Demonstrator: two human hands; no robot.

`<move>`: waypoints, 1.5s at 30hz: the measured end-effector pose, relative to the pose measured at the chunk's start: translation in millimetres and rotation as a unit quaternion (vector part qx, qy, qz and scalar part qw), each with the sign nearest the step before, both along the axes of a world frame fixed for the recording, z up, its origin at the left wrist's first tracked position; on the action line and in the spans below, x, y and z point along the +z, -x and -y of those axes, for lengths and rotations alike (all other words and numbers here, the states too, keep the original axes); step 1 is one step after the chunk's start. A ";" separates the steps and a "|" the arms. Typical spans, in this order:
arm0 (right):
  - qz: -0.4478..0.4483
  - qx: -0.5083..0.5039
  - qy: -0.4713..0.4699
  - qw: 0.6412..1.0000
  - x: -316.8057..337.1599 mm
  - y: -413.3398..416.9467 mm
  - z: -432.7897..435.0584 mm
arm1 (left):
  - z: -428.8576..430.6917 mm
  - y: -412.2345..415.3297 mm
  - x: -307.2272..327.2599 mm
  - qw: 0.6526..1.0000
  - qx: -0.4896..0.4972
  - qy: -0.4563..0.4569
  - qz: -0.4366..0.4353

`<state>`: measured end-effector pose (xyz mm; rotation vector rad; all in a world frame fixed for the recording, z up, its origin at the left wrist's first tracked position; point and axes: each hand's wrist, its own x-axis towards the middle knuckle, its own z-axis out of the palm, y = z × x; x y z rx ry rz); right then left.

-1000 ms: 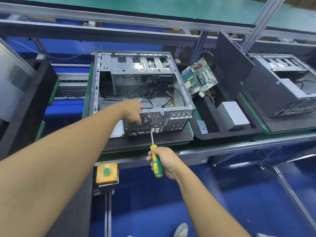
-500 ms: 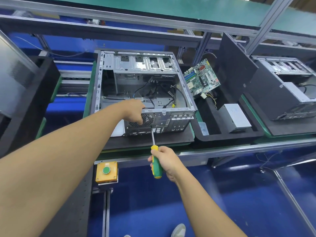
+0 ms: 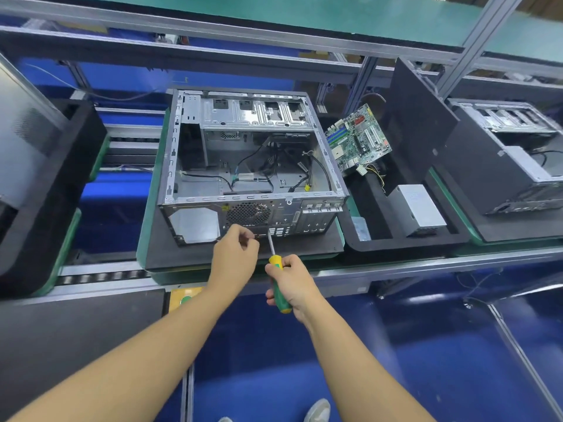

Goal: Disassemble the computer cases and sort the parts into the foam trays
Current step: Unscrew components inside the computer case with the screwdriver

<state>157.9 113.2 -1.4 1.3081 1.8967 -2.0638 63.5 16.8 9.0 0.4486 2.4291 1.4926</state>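
right hand (image 3: 292,281): fingers wrapped round the green and yellow handle of a screwdriver (image 3: 278,289). the shaft points up and away, and its tip sits at the rear panel of the computer case (image 3: 249,166), just below the round fan grille (image 3: 248,214).

left hand (image 3: 236,254): just left of the shaft, close to the right hand but not touching it. fingers are curled, with thumb and forefinger drawn together in front of the port cut-outs. it possibly pinches a small part; this is too small to confirm.

the case lies on its side with the open face up, on a black foam pad (image 3: 189,254) over a green pallet (image 3: 146,233). inside are loose black cables (image 3: 323,169) and a bare metal floor, with a silver drive cage (image 3: 256,114) at the far end.

right of the case stands a black foam tray (image 3: 396,246). it holds a green motherboard (image 3: 358,138) leaning at its far end, a silver power supply (image 3: 419,208) at the near right, and a dark side panel (image 3: 422,123) standing on edge. beyond it a second case (image 3: 511,153) rests on another pad.

at far left sits another black foam tray (image 3: 45,184). below the conveyor rail (image 3: 426,263), a yellow button box (image 3: 182,296) is partly hidden by the left forearm.
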 end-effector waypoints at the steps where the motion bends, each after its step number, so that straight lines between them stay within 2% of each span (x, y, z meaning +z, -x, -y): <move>1: 0.000 0.001 -0.002 1.000 -0.1 -0.1 -0.9 | -3.7 -3.0 -0.6 1.000 0.006 0.009 0.005; 5: 0.010 0.006 0.004 1.000 -1.6 0.2 -1.8 | -6.2 -11.5 4.8 0.993 -0.071 0.081 -0.051; 7: 0.010 0.006 0.014 1.000 -3.4 0.5 -1.5 | -4.9 -10.2 22.5 0.966 -0.117 0.060 -0.223; 9: 0.009 0.004 0.027 1.000 -4.4 1.7 -2.4 | -12.3 5.3 52.7 0.897 -0.163 -0.001 -0.411; 10: 0.011 0.003 0.033 0.999 -4.6 2.2 -3.1 | -18.6 18.7 71.6 0.880 -0.170 -0.012 -0.444; 11: 0.012 0.002 0.038 0.999 -4.7 2.5 -3.9 | -25.1 36.5 88.9 0.883 -0.181 0.012 -0.432; 12: 0.010 0.003 0.041 0.999 -4.8 2.5 -4.1 | -31.7 57.1 103.1 0.892 -0.218 0.085 -0.386; 13: 0.009 0.006 0.042 0.999 -4.2 2.0 -3.4 | -37.4 77.5 113.0 0.882 -0.280 0.204 -0.318; 15: 0.007 0.008 0.043 0.999 -1.7 1.9 -2.2 | -47.6 108.9 119.7 0.798 -0.399 0.415 -0.179; 16: 0.006 0.009 0.043 0.999 -0.5 1.9 -2.1 | -52.5 118.3 118.1 0.762 -0.434 0.466 -0.121; 17: 0.008 0.010 0.043 0.999 0.7 1.6 -1.9 | -56.4 125.4 113.0 0.745 -0.451 0.485 -0.083; 18: 0.012 0.011 0.048 0.999 1.8 1.6 -1.5 | -59.8 130.3 105.8 0.744 -0.455 0.486 -0.064; 21: 0.031 -0.009 0.092 0.995 6.2 3.2 -1.6 | -66.2 137.3 88.5 0.773 -0.433 0.461 -0.056; 25: 0.013 0.014 0.084 0.996 5.9 -2.3 -3.6 | -66.7 132.1 82.8 0.808 -0.413 0.420 -0.009; 28: -0.012 0.032 0.055 0.998 1.3 -7.9 -2.7 | -67.8 131.6 81.7 0.811 -0.418 0.409 0.012; 32: 0.007 0.011 -0.019 1.000 -6.6 -9.1 1.9 | -67.3 133.1 79.6 0.819 -0.413 0.398 0.020; 35: 0.030 0.012 0.003 0.999 -6.3 -7.6 0.7 | -67.0 133.7 78.4 0.822 -0.410 0.395 0.025; 39: 0.034 -0.008 0.109 0.993 2.2 0.3 -2.4 | -67.0 132.4 79.2 0.823 -0.411 0.391 0.025; 42: 0.036 0.004 0.092 0.995 2.9 1.8 -0.5 | -67.5 132.6 77.5 0.824 -0.413 0.387 0.023; 45: 0.027 -0.027 0.061 0.997 2.3 1.9 0.3 | -68.3 133.6 75.7 0.824 -0.414 0.386 0.017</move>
